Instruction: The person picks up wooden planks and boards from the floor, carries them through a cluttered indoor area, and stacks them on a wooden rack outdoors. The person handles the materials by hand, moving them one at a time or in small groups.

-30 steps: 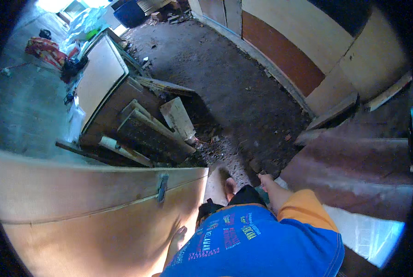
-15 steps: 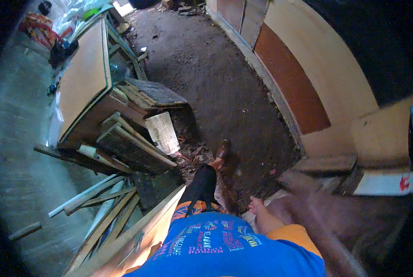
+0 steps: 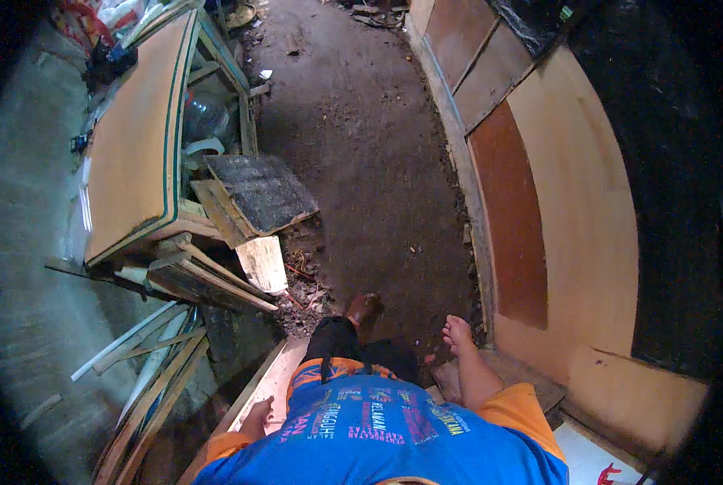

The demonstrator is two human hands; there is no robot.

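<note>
My right hand (image 3: 457, 333) hangs ahead of my body on the right, over the dark floor near the panelled wall. Its fingers are loosely curled, and nothing shows in them. Low on the left, my left hand (image 3: 258, 414) is beside my blue shirt, in front of a pale wooden board (image 3: 274, 377). A finger or thumb stands apart from the rest of that hand, and I see nothing held. Whether it touches the board I cannot tell. One foot (image 3: 363, 307) shows on the ground below me.
A worn wooden cabinet (image 3: 139, 145) stands on the left, with a clear plastic container (image 3: 206, 117) inside. A dark board (image 3: 263, 194) and several planks (image 3: 155, 404) lean nearby. Along the right runs a wall of wood panels (image 3: 584, 202). Between them stretches a dirt floor (image 3: 369, 162).
My view has moved forward and turned, so the cabinet stands nearer. My left hand has come into view. My right hand shows farther ahead, and a step has been taken.
</note>
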